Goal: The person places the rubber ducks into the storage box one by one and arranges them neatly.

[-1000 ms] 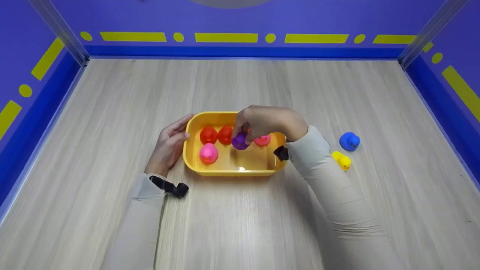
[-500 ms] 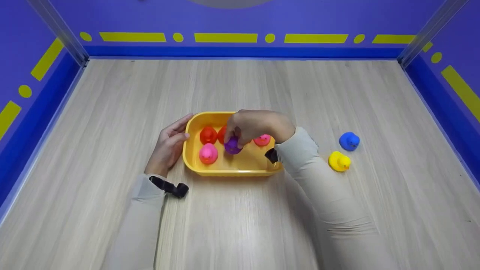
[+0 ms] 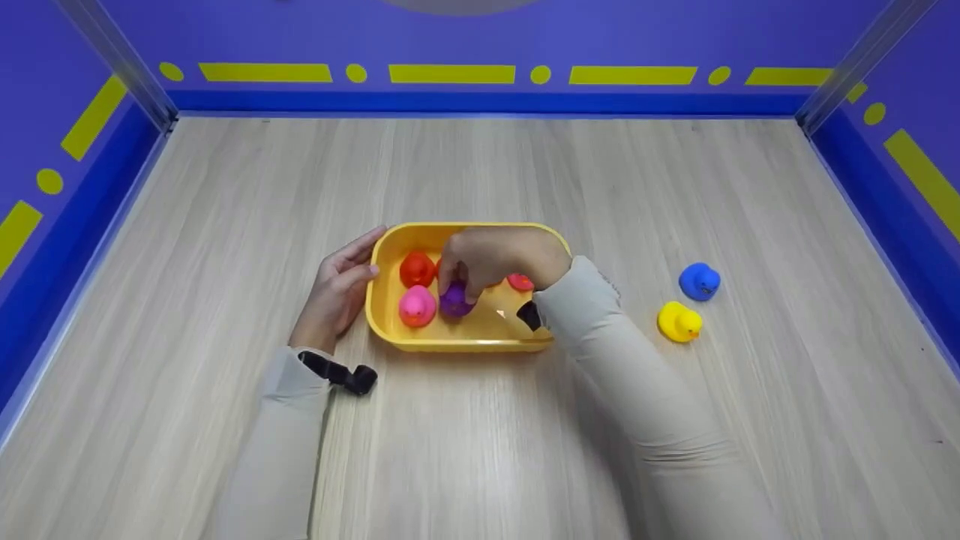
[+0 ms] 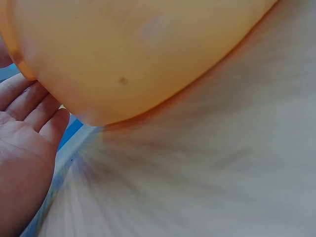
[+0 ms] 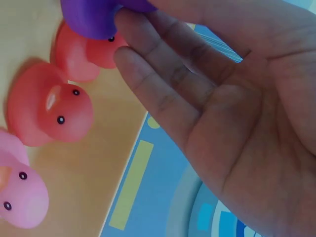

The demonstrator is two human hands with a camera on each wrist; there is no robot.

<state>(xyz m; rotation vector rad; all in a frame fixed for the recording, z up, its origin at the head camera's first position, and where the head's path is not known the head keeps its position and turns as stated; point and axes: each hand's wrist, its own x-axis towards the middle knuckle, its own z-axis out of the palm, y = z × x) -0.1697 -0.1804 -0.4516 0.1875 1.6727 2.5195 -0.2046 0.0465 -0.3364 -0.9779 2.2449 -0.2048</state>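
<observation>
My right hand [image 3: 499, 259] reaches down into a yellow plastic bin [image 3: 465, 346], pinching a purple rubber duck [image 3: 455, 302] between thumb and fingers. Just left of that duck sits a pink duck [image 3: 417, 306], with a red duck [image 3: 417, 268] behind it. Another red duck [image 5: 81, 52], mostly hidden by the hand in the head view, shows near the purple one in the right wrist view. A coral-pink duck [image 3: 520, 282] peeks out under my right wrist. My left hand [image 3: 339, 292] rests against the bin's left end, fingers nearly straight along the outer wall and thumb at the rim.
On the wooden tabletop [image 3: 480, 442], right of the bin, stand a blue duck [image 3: 699, 282] and a yellow duck [image 3: 679, 322]. Blue-purple panels [image 3: 480, 37] with yellow marks wall in the back and sides. A black camera mount [image 3: 352, 379] sits on my left wrist.
My right hand has moved left and toward me inside the bin, lowering the purple duck beside the pink one. The yellow duck has come out from behind the right sleeve. My left hand stays put.
</observation>
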